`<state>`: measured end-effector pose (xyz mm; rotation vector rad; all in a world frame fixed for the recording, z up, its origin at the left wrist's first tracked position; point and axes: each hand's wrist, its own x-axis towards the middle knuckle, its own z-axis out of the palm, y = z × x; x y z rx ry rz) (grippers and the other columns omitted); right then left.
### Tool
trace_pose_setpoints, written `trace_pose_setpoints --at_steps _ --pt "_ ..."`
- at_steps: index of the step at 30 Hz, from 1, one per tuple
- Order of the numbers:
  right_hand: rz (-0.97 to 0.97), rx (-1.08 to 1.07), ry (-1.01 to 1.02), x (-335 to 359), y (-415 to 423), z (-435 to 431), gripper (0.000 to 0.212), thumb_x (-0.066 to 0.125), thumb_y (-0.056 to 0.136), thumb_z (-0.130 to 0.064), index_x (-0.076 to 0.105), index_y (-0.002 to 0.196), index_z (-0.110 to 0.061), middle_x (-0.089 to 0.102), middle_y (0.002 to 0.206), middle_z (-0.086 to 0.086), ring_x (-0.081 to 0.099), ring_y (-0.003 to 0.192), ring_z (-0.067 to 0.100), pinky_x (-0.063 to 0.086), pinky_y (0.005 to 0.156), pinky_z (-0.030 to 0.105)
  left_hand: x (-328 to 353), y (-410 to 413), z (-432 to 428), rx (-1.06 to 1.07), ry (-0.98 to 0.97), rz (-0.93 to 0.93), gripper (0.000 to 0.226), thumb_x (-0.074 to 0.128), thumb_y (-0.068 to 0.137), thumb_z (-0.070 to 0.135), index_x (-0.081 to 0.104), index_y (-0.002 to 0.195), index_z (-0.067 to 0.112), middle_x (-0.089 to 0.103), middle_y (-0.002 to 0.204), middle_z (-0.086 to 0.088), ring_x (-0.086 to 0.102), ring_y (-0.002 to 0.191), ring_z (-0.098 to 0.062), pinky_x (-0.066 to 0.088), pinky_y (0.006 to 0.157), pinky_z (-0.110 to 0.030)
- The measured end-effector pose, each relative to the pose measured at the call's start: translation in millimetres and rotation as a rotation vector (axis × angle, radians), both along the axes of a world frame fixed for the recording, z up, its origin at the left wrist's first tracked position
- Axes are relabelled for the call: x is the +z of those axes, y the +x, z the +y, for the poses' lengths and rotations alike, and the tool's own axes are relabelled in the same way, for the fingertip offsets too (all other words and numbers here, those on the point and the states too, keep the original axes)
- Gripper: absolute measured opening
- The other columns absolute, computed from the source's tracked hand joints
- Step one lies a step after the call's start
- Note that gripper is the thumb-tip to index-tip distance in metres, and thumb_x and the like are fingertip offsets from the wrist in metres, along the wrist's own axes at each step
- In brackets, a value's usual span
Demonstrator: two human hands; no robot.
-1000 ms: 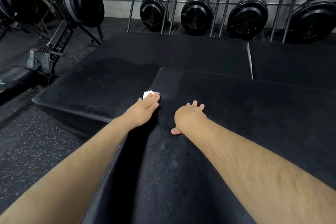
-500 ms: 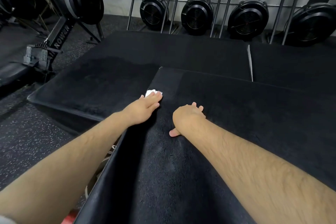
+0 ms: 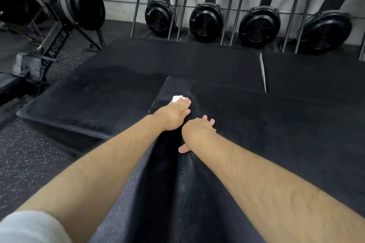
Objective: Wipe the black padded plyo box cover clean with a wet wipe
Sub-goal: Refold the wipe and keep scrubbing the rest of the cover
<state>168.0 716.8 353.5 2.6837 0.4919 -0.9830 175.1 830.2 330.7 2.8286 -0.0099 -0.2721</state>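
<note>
The left grip lies flat, fingers seemingly straight, pressing the white wet wipe beneath its fingertips onto the black plyo box cover. Just right of it, the right grip rests spread and empty on the cover.

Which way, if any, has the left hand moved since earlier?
Yes. The left hand and wipe slid inward from the left edge of the box cover, toward its far corner.
</note>
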Motion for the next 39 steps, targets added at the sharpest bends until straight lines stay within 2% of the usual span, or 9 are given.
trace_pose_setpoints --at_steps 3,14,20,29,32,34,36,37,39 --pt "0.000 -0.007 0.039 -1 -2 -2 0.127 0.079 0.080 -0.051 -0.014 0.158 -0.012 -0.017 0.164 0.020 -0.010 0.150 0.047 0.023 0.119 0.056 -2 -6 -17 -0.067 0.023 0.012 0.049 0.034 0.109 0.020 0.027 0.155 0.004 0.018 0.164 -0.013 0.017 0.150 -0.028 0.014 0.122 -0.045" --pt "-0.022 -0.042 0.038 -9 4 -2 0.131 0.080 0.076 -0.058 -0.011 0.158 -0.010 -0.019 0.164 0.018 -0.011 0.151 0.045 0.023 0.120 0.053 -10 20 3 -0.026 -0.051 0.026 0.040 0.025 0.108 0.027 0.030 0.147 0.018 0.025 0.158 0.001 0.029 0.142 -0.023 0.011 0.120 -0.042" --pt "-0.040 0.030 0.012 1 -2 -6 0.124 0.071 0.082 -0.063 -0.012 0.158 -0.011 -0.017 0.165 0.015 -0.010 0.151 0.045 0.028 0.120 0.050 -11 6 32 0.105 -0.076 -0.023 0.046 0.022 0.109 0.029 0.022 0.154 0.022 0.018 0.162 0.006 0.008 0.152 -0.014 -0.002 0.122 -0.042" --pt "-0.026 0.100 -0.104 5 -2 3 0.119 0.064 0.083 -0.068 -0.008 0.159 -0.011 -0.015 0.164 0.022 -0.003 0.151 0.047 0.031 0.117 0.048 -14 2 53 0.171 -0.118 -0.029 0.045 0.022 0.109 0.027 0.024 0.154 0.024 0.020 0.160 0.011 0.011 0.152 -0.014 -0.005 0.122 -0.043" --pt "-0.003 0.249 -0.251 4 7 12 0.111 0.058 0.078 -0.080 0.023 0.156 -0.010 0.020 0.158 0.033 0.031 0.143 0.050 0.041 0.110 0.048 -18 3 41 0.162 -0.114 -0.018 0.047 0.020 0.109 0.029 0.021 0.156 0.023 0.017 0.162 0.011 0.007 0.152 -0.011 -0.006 0.123 -0.044" --pt "-0.105 0.357 -0.185 20 20 10 0.087 0.058 0.077 -0.081 0.056 0.125 -0.008 0.060 0.131 0.019 0.063 0.114 0.033 0.051 0.092 0.037 -20 1 41 0.141 -0.119 0.004 0.051 0.020 0.110 0.029 0.015 0.159 0.022 0.009 0.166 0.012 -0.003 0.152 -0.007 -0.008 0.123 -0.042" --pt "-0.275 0.352 -0.004 38 43 6 0.063 0.063 0.081 -0.072 0.058 0.103 -0.013 0.063 0.123 0.003 0.062 0.103 0.023 0.049 0.080 0.032 -21 1 42 0.149 -0.139 -0.017 0.051 0.021 0.110 0.030 0.012 0.160 0.023 0.004 0.166 0.014 -0.007 0.152 -0.004 -0.010 0.122 -0.039" --pt "-0.332 0.300 0.055 40 57 3 0.067 0.068 0.080 -0.069 0.057 0.115 -0.013 0.056 0.136 0.006 0.058 0.114 0.025 0.050 0.085 0.034 -22 1 43 0.149 -0.140 -0.027 0.051 0.022 0.110 0.031 0.012 0.160 0.024 0.004 0.166 0.014 -0.007 0.152 -0.005 -0.009 0.122 -0.039" --pt "-0.310 0.124 0.084 31 78 1 0.112 0.072 0.073 -0.072 0.026 0.154 -0.009 0.022 0.162 0.015 0.029 0.145 0.039 0.046 0.104 0.046 -25 5 46 0.145 -0.129 -0.028 0.051 0.021 0.109 0.032 0.013 0.160 0.027 0.005 0.166 0.013 -0.004 0.152 -0.006 -0.008 0.123 -0.039"
